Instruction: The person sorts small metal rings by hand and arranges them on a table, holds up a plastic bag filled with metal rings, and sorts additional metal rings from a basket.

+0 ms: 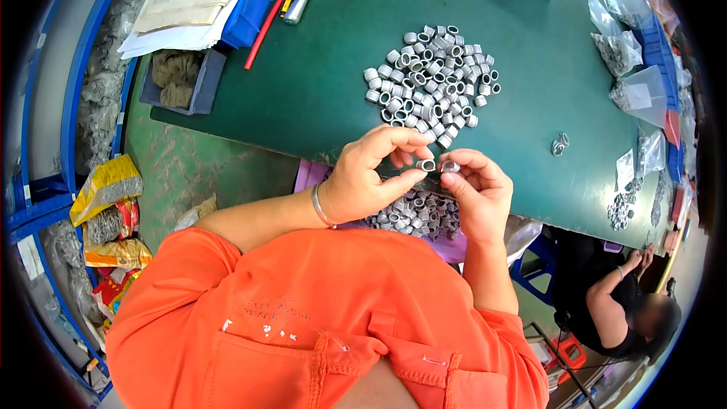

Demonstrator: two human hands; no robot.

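My left hand (372,168), with a bracelet at the wrist, pinches a small silvery metal ring (426,165) between thumb and fingers. Close beside it, my right hand (485,191) grips a second metal ring (450,167) in its fingertips. Both hands are over the near edge of the green table (303,98). Just beyond them a heap of similar short metal rings (432,76) is spread on the tabletop. Below my hands, a purple container (452,248) full of more such rings is partly hidden by my arms and orange clothing.
At the left stand a grey bin with cloth (204,83), a blue tray (250,0) with papers and a red pen (266,30). A few linked metal pieces (560,145) lie to the right. Bagged parts (617,53) line the far right; another person (613,303) sits there.
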